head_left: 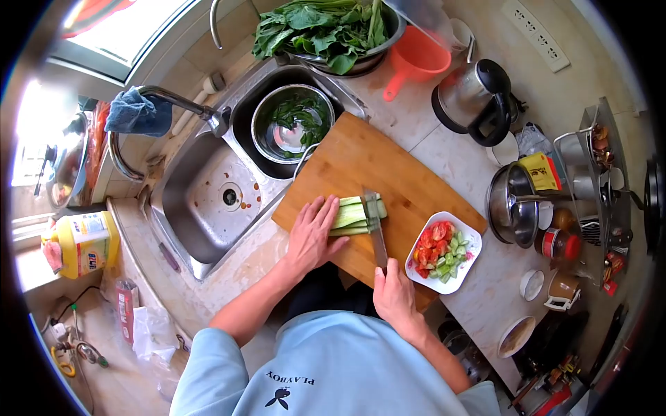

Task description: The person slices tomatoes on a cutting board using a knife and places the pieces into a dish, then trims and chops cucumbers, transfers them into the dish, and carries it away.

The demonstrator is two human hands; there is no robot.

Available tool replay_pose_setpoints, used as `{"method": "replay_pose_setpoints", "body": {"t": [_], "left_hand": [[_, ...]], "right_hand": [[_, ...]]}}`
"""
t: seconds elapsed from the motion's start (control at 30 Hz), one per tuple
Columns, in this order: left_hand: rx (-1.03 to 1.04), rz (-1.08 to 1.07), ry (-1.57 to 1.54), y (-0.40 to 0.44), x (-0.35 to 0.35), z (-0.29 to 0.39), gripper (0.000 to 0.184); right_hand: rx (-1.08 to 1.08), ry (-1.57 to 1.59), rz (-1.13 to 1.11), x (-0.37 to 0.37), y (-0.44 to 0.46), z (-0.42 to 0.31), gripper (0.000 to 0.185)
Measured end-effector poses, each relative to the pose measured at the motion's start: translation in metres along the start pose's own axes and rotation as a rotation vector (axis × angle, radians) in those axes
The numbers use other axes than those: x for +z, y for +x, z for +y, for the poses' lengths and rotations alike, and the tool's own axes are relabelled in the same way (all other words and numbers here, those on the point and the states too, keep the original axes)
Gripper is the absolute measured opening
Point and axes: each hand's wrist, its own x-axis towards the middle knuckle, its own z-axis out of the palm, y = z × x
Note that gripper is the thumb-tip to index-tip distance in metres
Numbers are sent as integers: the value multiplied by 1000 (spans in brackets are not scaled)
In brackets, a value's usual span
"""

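Note:
Pale green vegetable strips (349,215) lie side by side on a wooden cutting board (361,156). My left hand (313,234) rests on their left end, fingers bent and close together, pressing them. In my right hand (395,295) is the handle of a knife (376,232), whose blade stands across the strips near their right end. Short pieces lie just right of the blade. A white bowl (470,263) to the right of the knife, at the board's edge, holds cut red tomato and green chunks.
Left of the board is a double sink (201,187) with a metal bowl (277,152) of greens. Leafy greens (322,31), a red scoop (420,59) and a kettle (468,93) stand behind. Metal bowls (499,208) and jars are at the right.

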Motion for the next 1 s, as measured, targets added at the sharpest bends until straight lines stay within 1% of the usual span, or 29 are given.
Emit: {"method": "replay_pose_setpoints", "body": {"t": [0.1,0.2,0.23,0.33,0.47,0.53,0.6,0.7,0.8,0.9,1.0], "left_hand": [[8,-28,13,-2,-7,1,87],[29,-56,47,-8,-2,-4,86],[32,-52,37,-8,-1,-5,86],[22,-10,26,-13,6,-10,87],[5,-1,13,-10,9,-7,88],[8,5,-5,-6,6,-2,90],[-23,14,-16,-9,-4,-8,90],[3,-21,18,-12,-7,-16,87],[16,-34,52,-13,-3,-15,83],[1,-43,60,-16,1,-14,82],[-11,-62,91,-15,-1,-14,80]], "right_hand": [[-15,34,89,-7,-12,-16,24],[-69,45,50,0,-7,-15,24],[-71,-7,4,6,-4,-11,23],[15,-94,-62,21,10,-6,22],[-18,-73,-29,9,8,-8,22],[18,-51,3,5,4,-11,22],[-53,-30,90,3,-1,-13,23],[-78,-21,55,2,-3,-23,27],[-80,-14,1,9,-2,-24,24],[-28,-42,-89,19,11,-14,21],[10,-75,-90,22,14,-14,21]]}}
